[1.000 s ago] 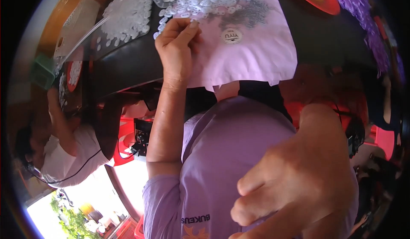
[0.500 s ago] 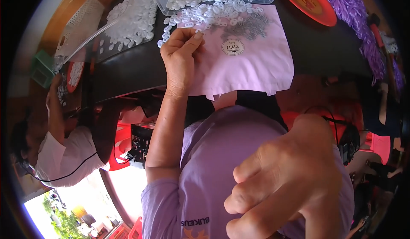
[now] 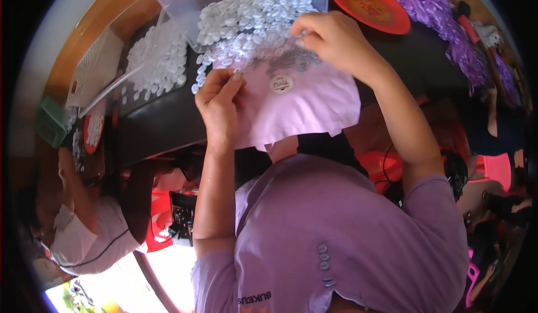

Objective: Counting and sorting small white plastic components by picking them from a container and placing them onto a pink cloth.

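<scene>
Pinching a small white piece (image 3: 235,71) in the left hand (image 3: 218,100), best keeping thumb pressure light; just right, spotting grey metal bits (image 3: 307,60) on pink cloth (image 3: 305,108); loosely curling the right hand (image 3: 341,43) near them, grip impossible to tell, best avoiding scattering; minding the red plate's (image 3: 401,25) rim beyond; finding room over dark desk (image 3: 406,52) farther right.

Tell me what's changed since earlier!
The right hand moved forward from in front of the purple shirt to the white two-hole pieces and grey metal bits; whether it grips one is unclear. The left hand stayed at the left of the pink cloth.
</scene>
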Demonstrator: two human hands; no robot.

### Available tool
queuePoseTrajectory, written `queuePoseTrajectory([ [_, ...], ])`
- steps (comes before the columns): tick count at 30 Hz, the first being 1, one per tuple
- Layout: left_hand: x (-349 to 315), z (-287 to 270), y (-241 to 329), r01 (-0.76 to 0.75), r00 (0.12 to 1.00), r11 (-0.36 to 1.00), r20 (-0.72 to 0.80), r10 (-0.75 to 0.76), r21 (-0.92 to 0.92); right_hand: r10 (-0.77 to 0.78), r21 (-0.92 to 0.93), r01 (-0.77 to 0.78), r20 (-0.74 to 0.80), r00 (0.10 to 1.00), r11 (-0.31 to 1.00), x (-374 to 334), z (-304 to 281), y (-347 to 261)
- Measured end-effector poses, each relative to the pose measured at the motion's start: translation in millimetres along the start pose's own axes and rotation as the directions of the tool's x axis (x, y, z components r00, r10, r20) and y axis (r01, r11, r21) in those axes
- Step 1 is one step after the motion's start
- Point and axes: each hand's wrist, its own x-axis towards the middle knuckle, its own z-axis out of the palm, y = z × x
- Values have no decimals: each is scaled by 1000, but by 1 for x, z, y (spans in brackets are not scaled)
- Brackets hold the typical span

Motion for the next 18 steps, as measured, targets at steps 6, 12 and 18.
queuePoseTrajectory([
  [6,-1,2,4,2,1000,1000,9,-2,0,10,-215,-6,14,1000,977,41,25,63],
  [12,0,3,5,0,1000,1000,-3,0,11,153,-289,-105,149,977,951,52,40,69],
  [18,-2,3,8,14,1000,999,5,-14,45,110,-221,-67,192,975,973,55,35,64],
])
